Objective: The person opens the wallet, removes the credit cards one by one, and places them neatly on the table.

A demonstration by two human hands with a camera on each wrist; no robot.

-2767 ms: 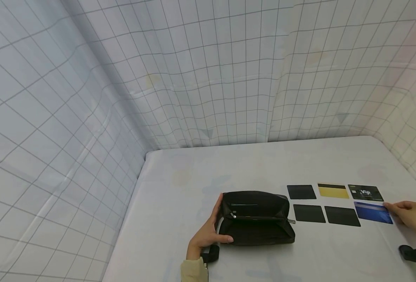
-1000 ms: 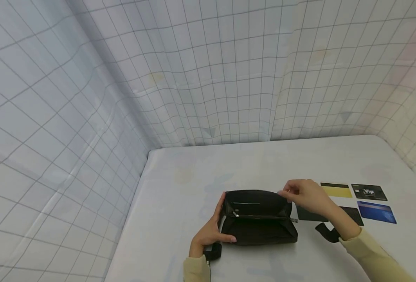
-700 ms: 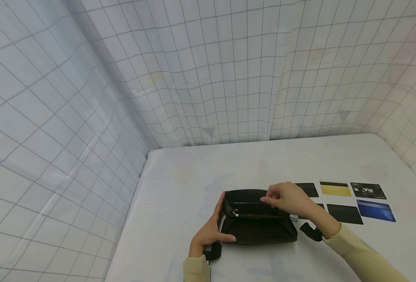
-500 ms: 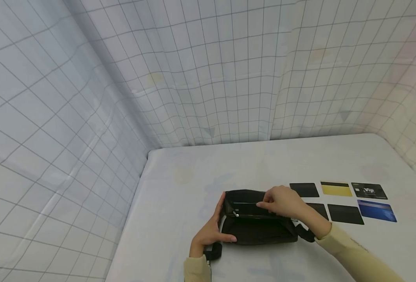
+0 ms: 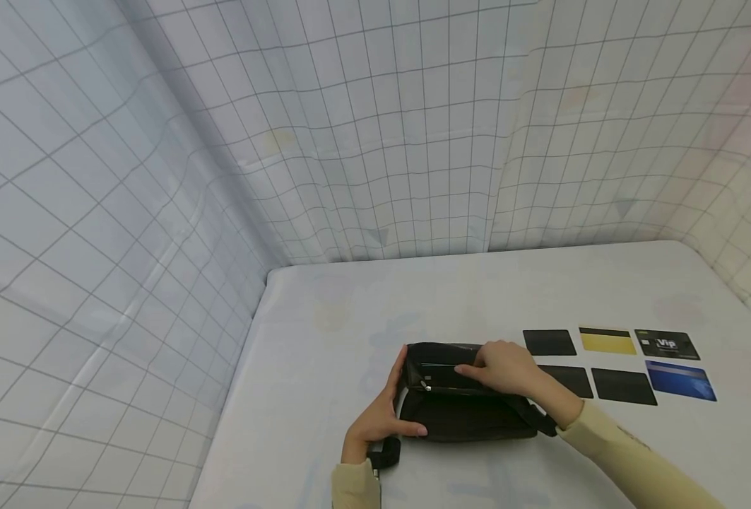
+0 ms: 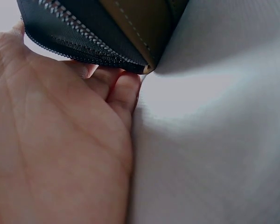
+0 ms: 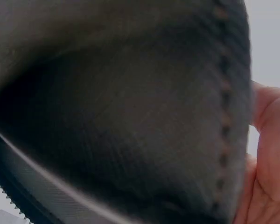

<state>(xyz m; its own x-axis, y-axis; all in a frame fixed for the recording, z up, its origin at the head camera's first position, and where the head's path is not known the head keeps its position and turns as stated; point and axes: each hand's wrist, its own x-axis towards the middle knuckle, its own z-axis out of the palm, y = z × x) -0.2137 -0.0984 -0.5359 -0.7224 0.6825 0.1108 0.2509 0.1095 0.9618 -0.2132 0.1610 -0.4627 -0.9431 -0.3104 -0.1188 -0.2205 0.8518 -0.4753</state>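
A black zip wallet (image 5: 470,423) lies unzipped on the table in the head view, its compartments spread towards me. At its left end my left hand (image 5: 374,420) grips it, thumb at the near edge and fingers along the far corner. My right hand (image 5: 507,369) reaches into the right part of the wallet, thumb lying across the card slots and the other fingertips hidden; I cannot tell whether they pinch anything. Close up in the right wrist view, the wallet's dark side fold (image 7: 130,107) covers most of the hand. The left wrist view shows the zip teeth (image 6: 84,30) over my fingers.
Right of the wallet, cards lie in two rows: a black card (image 5: 550,343), a gold card (image 5: 607,342) and a VIP card (image 5: 667,345) behind; two black ones and a blue card (image 5: 680,380) in front. White gridded curtains (image 5: 381,141) enclose the white table (image 5: 299,396).
My right hand has left the blue card's corner, moved left over the other cards to the wallet and sunk into its compartment. The cards stay in place, and my left hand keeps its hold.
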